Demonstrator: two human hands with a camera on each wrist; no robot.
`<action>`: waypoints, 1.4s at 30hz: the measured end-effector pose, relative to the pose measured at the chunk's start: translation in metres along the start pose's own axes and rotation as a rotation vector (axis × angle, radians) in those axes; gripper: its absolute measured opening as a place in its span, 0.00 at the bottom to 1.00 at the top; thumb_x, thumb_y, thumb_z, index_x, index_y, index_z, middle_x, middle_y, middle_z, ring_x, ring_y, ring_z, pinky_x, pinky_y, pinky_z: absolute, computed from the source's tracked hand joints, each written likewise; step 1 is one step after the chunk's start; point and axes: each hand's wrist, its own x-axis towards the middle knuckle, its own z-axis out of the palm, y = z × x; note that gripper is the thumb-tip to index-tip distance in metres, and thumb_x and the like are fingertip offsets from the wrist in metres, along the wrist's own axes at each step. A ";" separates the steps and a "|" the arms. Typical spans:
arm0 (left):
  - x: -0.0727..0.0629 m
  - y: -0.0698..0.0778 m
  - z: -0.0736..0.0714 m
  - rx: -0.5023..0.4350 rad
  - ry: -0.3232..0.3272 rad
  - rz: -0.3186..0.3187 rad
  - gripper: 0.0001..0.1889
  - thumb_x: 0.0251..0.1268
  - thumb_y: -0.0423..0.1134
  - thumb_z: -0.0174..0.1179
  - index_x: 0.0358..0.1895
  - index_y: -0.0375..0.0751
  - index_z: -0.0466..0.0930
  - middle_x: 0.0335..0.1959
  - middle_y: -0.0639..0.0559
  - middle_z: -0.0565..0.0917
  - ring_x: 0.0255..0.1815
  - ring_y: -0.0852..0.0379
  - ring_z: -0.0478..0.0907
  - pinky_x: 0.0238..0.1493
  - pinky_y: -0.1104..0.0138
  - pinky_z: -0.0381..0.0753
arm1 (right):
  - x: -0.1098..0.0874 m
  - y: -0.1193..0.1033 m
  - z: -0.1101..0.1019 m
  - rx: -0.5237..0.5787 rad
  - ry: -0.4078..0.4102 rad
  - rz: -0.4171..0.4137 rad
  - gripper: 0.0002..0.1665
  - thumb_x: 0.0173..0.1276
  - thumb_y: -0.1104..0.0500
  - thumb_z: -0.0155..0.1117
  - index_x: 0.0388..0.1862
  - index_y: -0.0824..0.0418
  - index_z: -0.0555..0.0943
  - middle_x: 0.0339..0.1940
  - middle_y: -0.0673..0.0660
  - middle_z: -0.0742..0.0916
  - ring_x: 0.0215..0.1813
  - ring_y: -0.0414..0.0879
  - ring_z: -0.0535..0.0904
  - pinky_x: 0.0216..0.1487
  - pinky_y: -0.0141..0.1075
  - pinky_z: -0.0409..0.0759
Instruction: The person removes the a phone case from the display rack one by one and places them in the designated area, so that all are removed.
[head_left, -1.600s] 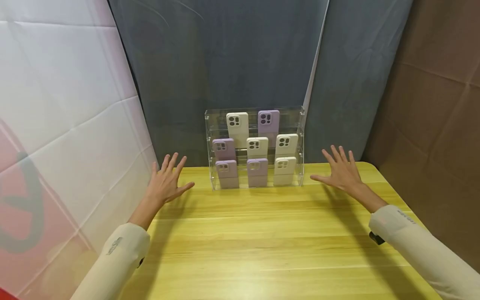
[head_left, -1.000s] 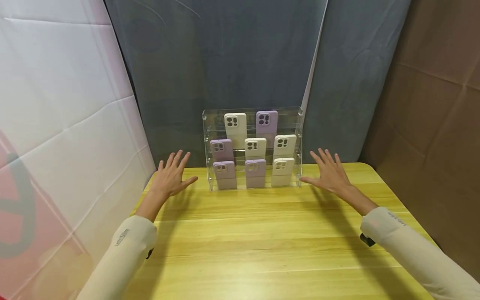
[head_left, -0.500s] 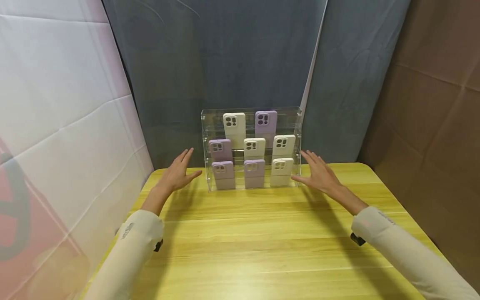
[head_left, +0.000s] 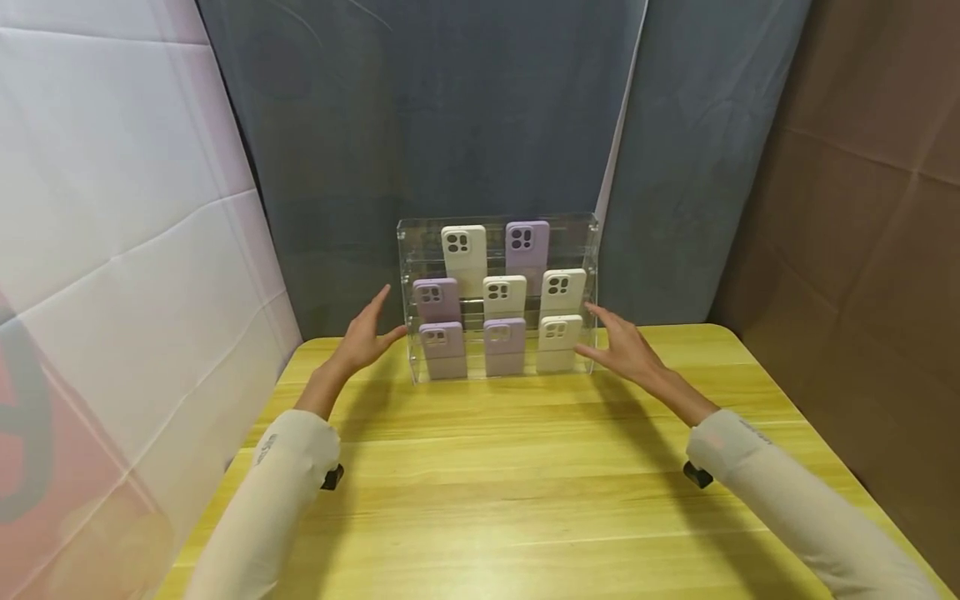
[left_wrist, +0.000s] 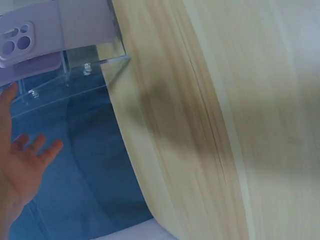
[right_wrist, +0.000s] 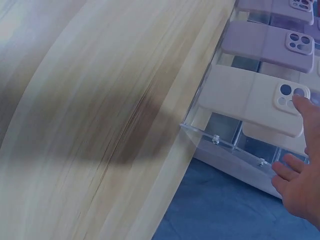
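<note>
A clear acrylic display stand [head_left: 497, 242] stands at the back of the table. It holds several phone cases in three tiers, among them a white case [head_left: 465, 242] and a purple case [head_left: 527, 236] on top. My left hand [head_left: 362, 340] is beside the stand's left side, fingers extended, thumb near its edge. My right hand [head_left: 626, 346] is at the right side; its thumb overlaps the lower right white case [head_left: 558, 346] in the head view. Whether either hand touches the stand, I cannot tell. Neither hand holds anything.
The yellow wood-grain table [head_left: 480, 467] extends in front of the stand. A grey curtain [head_left: 495, 108] hangs behind it. White fabric [head_left: 135, 158] is on the left, a brown cloth [head_left: 862, 250] on the right.
Both hands have moved inward from the sides toward the stand, the spread fingers drawing closer together. The stand and cases stay in place; the head view shifts slightly.
</note>
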 end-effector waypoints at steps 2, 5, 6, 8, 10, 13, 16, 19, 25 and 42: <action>0.002 0.000 0.001 -0.033 0.009 -0.012 0.48 0.76 0.43 0.65 0.86 0.41 0.41 0.83 0.31 0.51 0.76 0.27 0.61 0.74 0.33 0.64 | 0.001 0.000 0.003 0.015 0.013 -0.023 0.49 0.69 0.52 0.77 0.81 0.64 0.63 0.76 0.68 0.73 0.73 0.66 0.72 0.70 0.62 0.75; 0.004 0.000 0.002 -0.063 0.015 -0.022 0.46 0.76 0.42 0.64 0.86 0.42 0.42 0.83 0.31 0.52 0.76 0.27 0.61 0.73 0.32 0.65 | 0.001 0.000 0.006 0.031 0.050 -0.056 0.47 0.68 0.56 0.77 0.79 0.65 0.66 0.73 0.70 0.76 0.70 0.67 0.75 0.67 0.63 0.77; 0.004 0.001 0.002 -0.072 0.017 -0.025 0.46 0.77 0.42 0.64 0.86 0.43 0.42 0.83 0.31 0.53 0.76 0.27 0.62 0.73 0.32 0.65 | 0.002 0.000 0.007 0.035 0.064 -0.068 0.46 0.67 0.57 0.78 0.79 0.66 0.67 0.71 0.71 0.77 0.68 0.68 0.76 0.66 0.63 0.78; 0.005 0.001 0.003 -0.089 0.018 -0.029 0.46 0.77 0.41 0.63 0.86 0.45 0.42 0.83 0.31 0.53 0.75 0.27 0.62 0.73 0.33 0.66 | 0.003 0.001 0.010 0.043 0.087 -0.089 0.45 0.66 0.60 0.78 0.78 0.67 0.68 0.69 0.72 0.79 0.66 0.69 0.78 0.63 0.64 0.80; 0.007 0.001 0.004 -0.101 0.021 -0.028 0.46 0.77 0.40 0.63 0.86 0.46 0.41 0.82 0.31 0.54 0.75 0.26 0.63 0.73 0.33 0.66 | 0.004 0.002 0.012 0.065 0.104 -0.099 0.42 0.67 0.62 0.77 0.76 0.67 0.69 0.67 0.72 0.80 0.64 0.69 0.80 0.63 0.63 0.81; 0.010 0.002 0.006 -0.123 0.023 -0.032 0.47 0.77 0.39 0.63 0.87 0.48 0.39 0.83 0.32 0.53 0.74 0.25 0.64 0.71 0.32 0.68 | 0.006 0.004 0.015 0.124 0.108 -0.100 0.39 0.68 0.65 0.75 0.75 0.68 0.71 0.66 0.73 0.81 0.63 0.69 0.80 0.64 0.62 0.80; 0.013 0.002 0.007 -0.145 0.018 -0.041 0.47 0.78 0.40 0.62 0.87 0.50 0.37 0.83 0.33 0.52 0.74 0.25 0.64 0.69 0.32 0.71 | 0.008 0.005 0.017 0.199 0.109 -0.091 0.34 0.70 0.67 0.72 0.74 0.67 0.73 0.65 0.73 0.82 0.63 0.69 0.81 0.64 0.61 0.81; 0.016 0.004 0.009 -0.174 0.014 -0.051 0.47 0.78 0.40 0.61 0.87 0.53 0.37 0.83 0.33 0.51 0.74 0.24 0.64 0.67 0.34 0.74 | 0.009 0.006 0.020 0.240 0.127 -0.084 0.30 0.71 0.69 0.69 0.71 0.66 0.75 0.60 0.73 0.84 0.60 0.68 0.83 0.61 0.60 0.83; 0.018 0.003 0.012 -0.225 0.010 -0.062 0.47 0.79 0.36 0.60 0.87 0.58 0.37 0.84 0.34 0.52 0.74 0.24 0.64 0.64 0.37 0.80 | 0.012 0.006 0.024 0.230 0.172 -0.058 0.26 0.72 0.71 0.67 0.68 0.64 0.79 0.51 0.72 0.89 0.53 0.65 0.87 0.47 0.57 0.90; 0.025 0.005 0.022 -0.410 -0.010 -0.122 0.42 0.84 0.38 0.51 0.85 0.70 0.35 0.82 0.34 0.56 0.71 0.25 0.69 0.53 0.40 0.86 | 0.020 0.002 0.030 0.243 0.256 0.000 0.15 0.72 0.69 0.69 0.56 0.64 0.85 0.53 0.68 0.89 0.51 0.62 0.88 0.44 0.56 0.91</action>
